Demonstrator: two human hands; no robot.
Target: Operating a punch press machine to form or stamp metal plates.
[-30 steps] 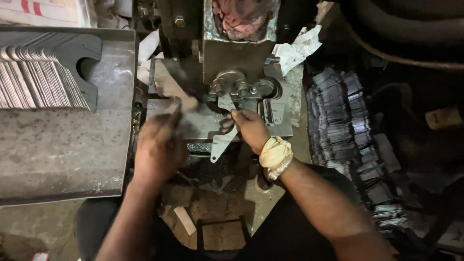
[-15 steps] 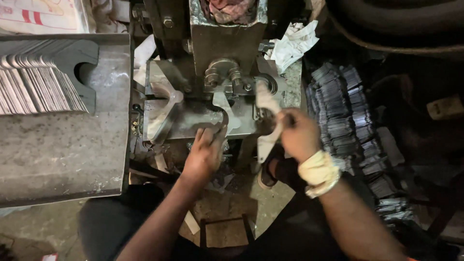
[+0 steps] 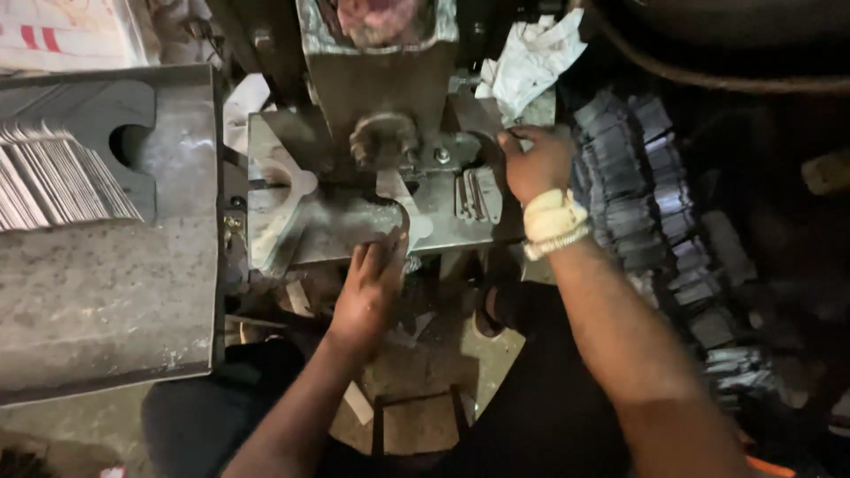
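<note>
Dark, greasy workshop surroundings close around a small press, and we look straight down on its bed (image 3: 354, 226). We keep our left hand (image 3: 370, 288) at the near edge of the bed, fingertips resting flat on a pale shaped metal blank (image 3: 403, 208) under the ram (image 3: 381, 88); the grip is loose and open, probably so that the piece sits exactly in its place. Our right hand (image 3: 536, 164), with a cloth wrap on the wrist, is at the right edge of the bed; whether it closes on anything, we cannot tell. Dark stamped pieces (image 3: 637, 204) are heaped on the right, within easy reach. At the left a grey tray (image 3: 115, 292) carries a row of thin sheets (image 3: 53, 181).
</note>
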